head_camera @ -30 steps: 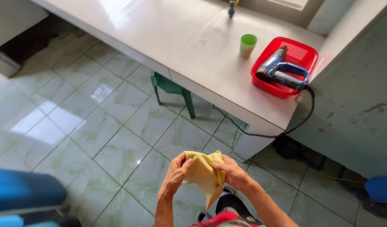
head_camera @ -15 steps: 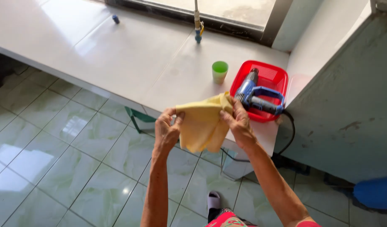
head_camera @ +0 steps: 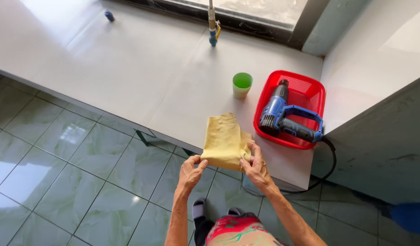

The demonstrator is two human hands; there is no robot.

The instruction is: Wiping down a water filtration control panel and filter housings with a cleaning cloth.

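Left hand [head_camera: 190, 172] and right hand [head_camera: 254, 165] — fingers grasping a folded yellow cloth [head_camera: 224, 140] at its near edge. Cloth lies over the worktop [head_camera: 128, 64] edge — just beside a red basket [head_camera: 312, 98].

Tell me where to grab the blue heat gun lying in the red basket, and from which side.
Take the heat gun by its dark grip with the blue guard, which lies along the red basket's near rim. Come from above: the basket walls block the sides.
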